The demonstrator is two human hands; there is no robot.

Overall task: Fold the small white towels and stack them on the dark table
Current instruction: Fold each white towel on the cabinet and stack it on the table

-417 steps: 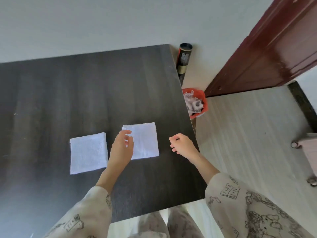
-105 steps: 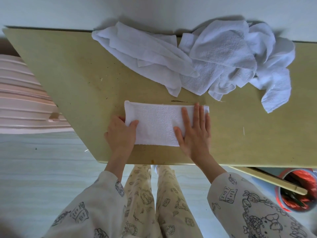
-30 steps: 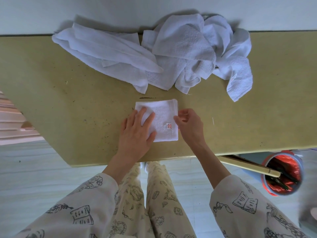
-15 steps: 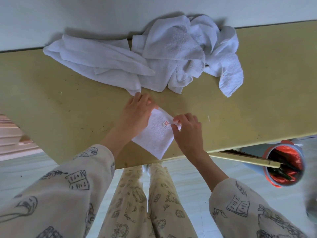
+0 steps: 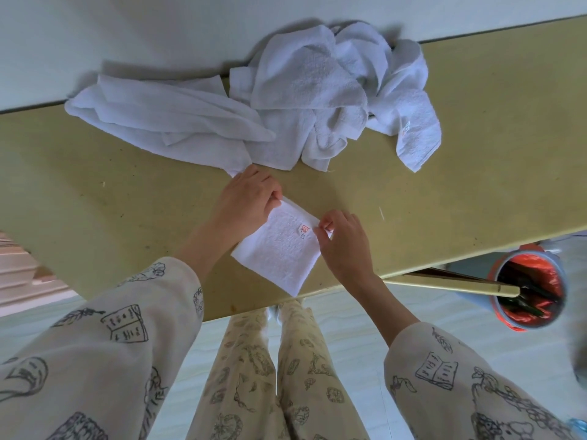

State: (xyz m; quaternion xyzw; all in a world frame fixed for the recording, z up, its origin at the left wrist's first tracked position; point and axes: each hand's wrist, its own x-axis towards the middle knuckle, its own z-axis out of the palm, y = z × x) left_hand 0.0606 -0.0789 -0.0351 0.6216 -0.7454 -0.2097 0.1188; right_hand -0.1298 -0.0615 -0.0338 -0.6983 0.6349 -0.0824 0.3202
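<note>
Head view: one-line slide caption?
Both hands, left and right, pinch a folded towel on the tan table; unfolded towels lie behind.

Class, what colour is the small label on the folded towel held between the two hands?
Red on white: the label on the folded towel, clearest in the head view.

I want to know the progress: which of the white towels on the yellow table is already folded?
The small square towel held by both hands at the near edge, showing a red label. The other towels lie crumpled by the wall.
</note>
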